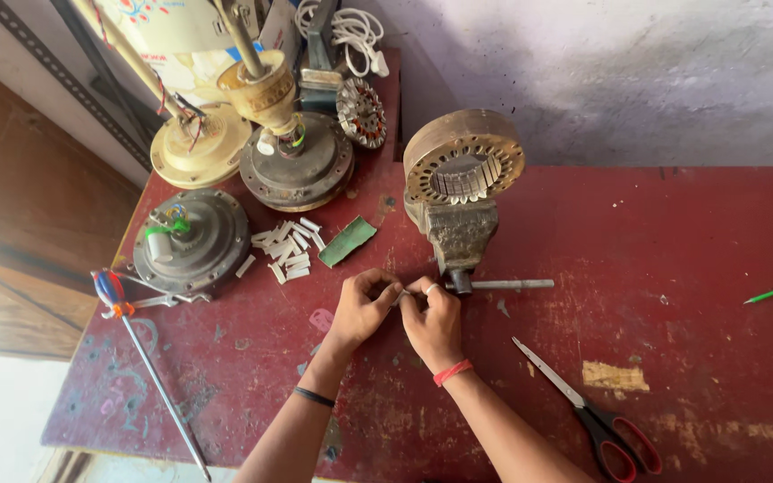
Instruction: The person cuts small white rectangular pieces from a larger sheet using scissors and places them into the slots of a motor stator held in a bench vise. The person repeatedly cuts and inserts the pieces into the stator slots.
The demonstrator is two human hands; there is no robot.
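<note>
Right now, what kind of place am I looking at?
Probably a small fan or motor repair workshop: opened ceiling fan motors sit on a worn red workbench, a stator ring is clamped in a bench vise, and a screwdriver and scissors lie nearby.

On the worktop, the two hands meet near the middle, just in front of the vise, which has a round metal ring on top of it. The scissors lie to the right of the hands near the front edge, and the long screwdriver lies by the left edge. Three fan motors sit in the back left corner, with a pile of small paper strips between them and the vise.
</note>
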